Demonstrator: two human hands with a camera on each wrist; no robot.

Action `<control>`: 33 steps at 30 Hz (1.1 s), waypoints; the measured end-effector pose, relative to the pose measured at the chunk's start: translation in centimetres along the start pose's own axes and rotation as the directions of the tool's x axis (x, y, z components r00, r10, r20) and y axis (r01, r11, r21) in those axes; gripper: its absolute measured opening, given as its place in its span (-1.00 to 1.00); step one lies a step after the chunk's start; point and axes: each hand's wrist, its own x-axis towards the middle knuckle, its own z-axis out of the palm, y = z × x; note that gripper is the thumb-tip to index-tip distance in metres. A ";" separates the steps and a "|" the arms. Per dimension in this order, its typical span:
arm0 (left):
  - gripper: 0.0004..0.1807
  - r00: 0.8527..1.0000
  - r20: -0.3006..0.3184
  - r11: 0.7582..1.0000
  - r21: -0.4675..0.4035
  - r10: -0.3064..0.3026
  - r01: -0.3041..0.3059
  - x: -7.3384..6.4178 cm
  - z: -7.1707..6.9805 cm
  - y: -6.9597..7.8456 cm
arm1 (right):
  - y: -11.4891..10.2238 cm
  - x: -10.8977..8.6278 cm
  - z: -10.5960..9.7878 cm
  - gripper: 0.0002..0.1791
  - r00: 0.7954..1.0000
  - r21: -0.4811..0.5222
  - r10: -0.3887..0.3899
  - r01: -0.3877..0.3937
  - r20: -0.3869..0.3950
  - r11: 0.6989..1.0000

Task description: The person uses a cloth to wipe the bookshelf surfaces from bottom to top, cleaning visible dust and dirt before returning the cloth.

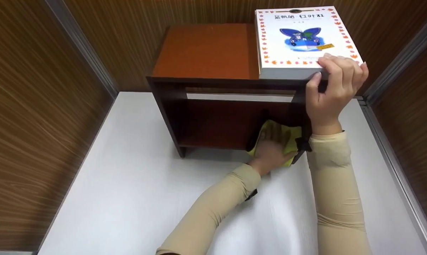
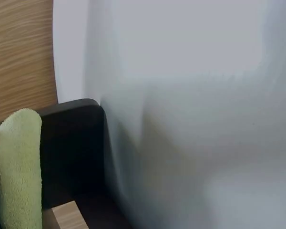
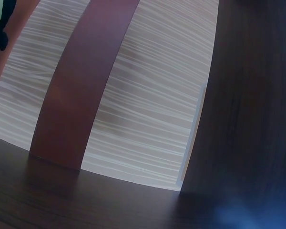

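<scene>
a beige left sleeve (image 1: 199,212) and matching right sleeve (image 1: 337,191), snug and creased; small black tabs (image 1: 303,144) near both cuffs (image 1: 330,150).

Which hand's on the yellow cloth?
The left hand, spread on the yellow cloth at the right end of the lower board; the right hand is higher, on a corner of the book.

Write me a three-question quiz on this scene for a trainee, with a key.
1. Which hand is on the cloth?
2. Where is the book relative to the shelf? A) beneath it; B) on top; C) inside.
3. True or false: the right hand is inside the shelf.

Key
1. The left hand.
2. B.
3. False; the right hand is at the book's front corner.
</scene>
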 end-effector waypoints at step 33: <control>-0.33 0.898 0.116 0.875 -0.202 -0.424 0.439 -7.5 -0.3 -19.8 | 0.7 0.2 0.4 -0.70 0.999 0.004 -0.007 0.007 0.054 1.000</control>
